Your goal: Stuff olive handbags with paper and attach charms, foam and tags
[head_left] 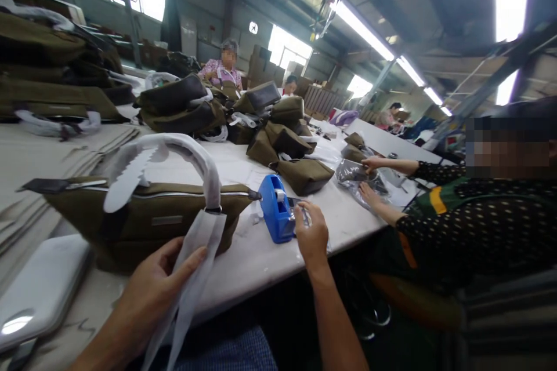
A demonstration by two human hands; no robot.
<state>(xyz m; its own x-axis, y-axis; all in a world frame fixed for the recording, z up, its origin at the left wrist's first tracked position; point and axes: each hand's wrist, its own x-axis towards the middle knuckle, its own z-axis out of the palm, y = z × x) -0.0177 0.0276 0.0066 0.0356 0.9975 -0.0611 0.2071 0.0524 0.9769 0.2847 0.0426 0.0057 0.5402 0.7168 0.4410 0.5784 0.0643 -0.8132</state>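
Observation:
An olive bag [148, 220] with a silver zip stands upright on the table in front of me. White wrapping [187, 148] covers its raised handle, and a toothed white strip [130, 179] hangs there. My left hand [172, 278] pinches the loose white wrap strips [202, 237] at the handle's right base, against the bag's front. To the right of the bag sits a blue tape dispenser [275, 208]. My right hand [312, 232] is at the dispenser's right end, fingers bent and closed together; whatever they grip is too small to name.
More olive bags [304, 177] are piled behind the dispenser and at the far left [56, 98]. A white device [41, 284] lies at the near left. On the right, a person's hands [369, 194] press a clear plastic bag [354, 174]. Other people sit farther back.

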